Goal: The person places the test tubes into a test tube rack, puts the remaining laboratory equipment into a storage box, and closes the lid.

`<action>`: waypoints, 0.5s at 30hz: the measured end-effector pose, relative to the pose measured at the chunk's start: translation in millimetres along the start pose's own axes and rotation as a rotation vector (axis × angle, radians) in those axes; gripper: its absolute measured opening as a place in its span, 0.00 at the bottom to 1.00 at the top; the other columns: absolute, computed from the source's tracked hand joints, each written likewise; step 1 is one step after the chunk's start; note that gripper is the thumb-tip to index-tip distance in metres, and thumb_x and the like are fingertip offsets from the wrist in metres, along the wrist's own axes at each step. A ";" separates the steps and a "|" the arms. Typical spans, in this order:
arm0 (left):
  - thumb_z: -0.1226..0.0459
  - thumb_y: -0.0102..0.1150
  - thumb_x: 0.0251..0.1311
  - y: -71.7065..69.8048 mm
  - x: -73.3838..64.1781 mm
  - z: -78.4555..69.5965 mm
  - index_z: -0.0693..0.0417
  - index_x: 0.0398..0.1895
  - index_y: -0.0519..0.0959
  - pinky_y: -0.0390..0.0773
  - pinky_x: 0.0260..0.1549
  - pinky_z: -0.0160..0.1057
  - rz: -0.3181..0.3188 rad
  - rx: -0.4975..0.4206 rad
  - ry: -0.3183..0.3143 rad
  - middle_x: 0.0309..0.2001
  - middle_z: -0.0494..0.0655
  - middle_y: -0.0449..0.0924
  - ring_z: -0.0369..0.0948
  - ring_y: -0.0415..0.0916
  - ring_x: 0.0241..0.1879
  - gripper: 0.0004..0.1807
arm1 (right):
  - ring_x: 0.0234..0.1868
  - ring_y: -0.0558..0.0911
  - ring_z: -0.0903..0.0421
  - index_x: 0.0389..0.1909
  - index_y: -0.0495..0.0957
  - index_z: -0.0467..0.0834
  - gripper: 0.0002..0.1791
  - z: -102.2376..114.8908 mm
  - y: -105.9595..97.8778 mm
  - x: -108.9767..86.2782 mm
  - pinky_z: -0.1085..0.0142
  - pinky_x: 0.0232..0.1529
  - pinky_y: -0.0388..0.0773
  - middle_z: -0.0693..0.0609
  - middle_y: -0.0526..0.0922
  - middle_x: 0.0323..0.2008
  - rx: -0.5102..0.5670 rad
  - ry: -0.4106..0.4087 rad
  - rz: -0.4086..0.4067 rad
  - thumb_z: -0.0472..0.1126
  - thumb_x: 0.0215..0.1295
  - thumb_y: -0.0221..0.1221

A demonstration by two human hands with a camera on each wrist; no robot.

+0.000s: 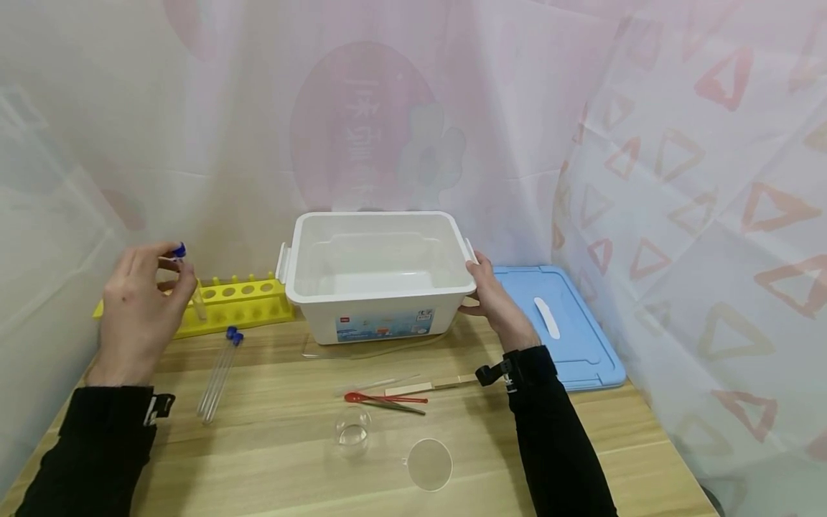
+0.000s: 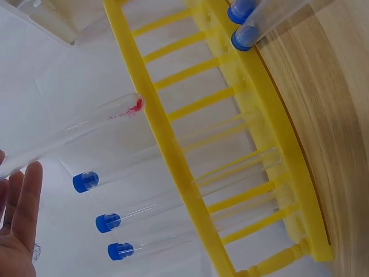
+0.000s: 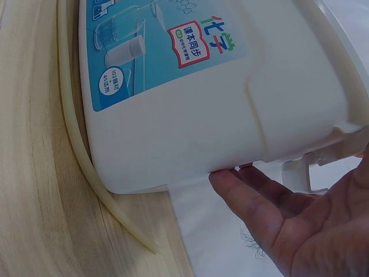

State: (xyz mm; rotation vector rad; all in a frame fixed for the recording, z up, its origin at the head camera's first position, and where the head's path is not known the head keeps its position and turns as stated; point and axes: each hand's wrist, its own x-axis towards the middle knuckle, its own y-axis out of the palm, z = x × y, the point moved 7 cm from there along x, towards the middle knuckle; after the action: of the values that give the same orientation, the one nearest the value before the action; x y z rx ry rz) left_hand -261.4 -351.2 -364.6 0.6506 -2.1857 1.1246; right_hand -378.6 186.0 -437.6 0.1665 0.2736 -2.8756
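My left hand (image 1: 143, 301) pinches a clear test tube (image 2: 75, 134) near its blue cap (image 1: 179, 250), above the yellow test tube rack (image 1: 245, 310). The tube's rounded end carries a red residue and overlaps the rack's upper bar in the left wrist view. Several capped tubes (image 2: 86, 181) stand in the rack's holes. My right hand (image 1: 494, 298) holds the handle end of a white plastic bin (image 1: 381, 301), which has a blue label on its front. In the right wrist view, its fingertips (image 3: 222, 179) touch the bin's end wall.
Two blue-capped tubes (image 1: 220, 380) lie before the rack. A blue lid (image 1: 575, 323) lies right of the bin. Rubber tubing (image 3: 75, 133) runs by the bin's base. In front are a red spoon (image 1: 354, 397), a wooden clamp (image 1: 413, 388), a small beaker (image 1: 352, 431) and a clear disc (image 1: 429, 465).
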 end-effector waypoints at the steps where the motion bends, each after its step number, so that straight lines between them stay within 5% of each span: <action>1: 0.71 0.61 0.86 0.3 0.6 0.5 0.64 0.75 0.77 0.56 0.53 0.00 -0.002 -0.001 -0.001 0.65 0.70 0.78 0.65 0.83 0.61 0.20 | 0.89 0.72 0.31 0.99 0.35 0.62 0.45 -0.5 0.2 0.2 0.26 0.83 0.78 0.42 0.51 0.95 -0.002 0.003 -0.002 0.70 0.95 0.43; 9: 0.66 0.58 0.90 2.0 2.2 4.9 0.58 0.79 0.75 0.58 0.57 0.02 -0.021 -0.001 -0.046 0.69 0.69 0.77 0.66 0.81 0.64 0.21 | 0.88 0.73 0.29 0.99 0.33 0.62 0.44 -2.2 1.2 2.0 0.25 0.83 0.77 0.36 0.55 0.94 0.012 0.011 -0.003 0.68 0.96 0.41; 15: 0.67 0.59 0.90 4.4 4.5 6.4 0.59 0.79 0.75 0.61 0.60 0.03 -0.053 -0.045 -0.009 0.69 0.72 0.75 0.66 0.81 0.65 0.21 | 0.88 0.72 0.29 0.99 0.34 0.63 0.44 -2.4 0.5 1.5 0.25 0.83 0.78 0.37 0.55 0.93 0.010 0.008 -0.003 0.68 0.96 0.41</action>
State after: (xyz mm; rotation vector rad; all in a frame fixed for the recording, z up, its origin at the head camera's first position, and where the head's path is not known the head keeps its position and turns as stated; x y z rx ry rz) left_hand -269.3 -354.9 -366.9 0.6913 -2.1822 1.0445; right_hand -379.7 185.7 -440.2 0.1801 0.2621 -2.8807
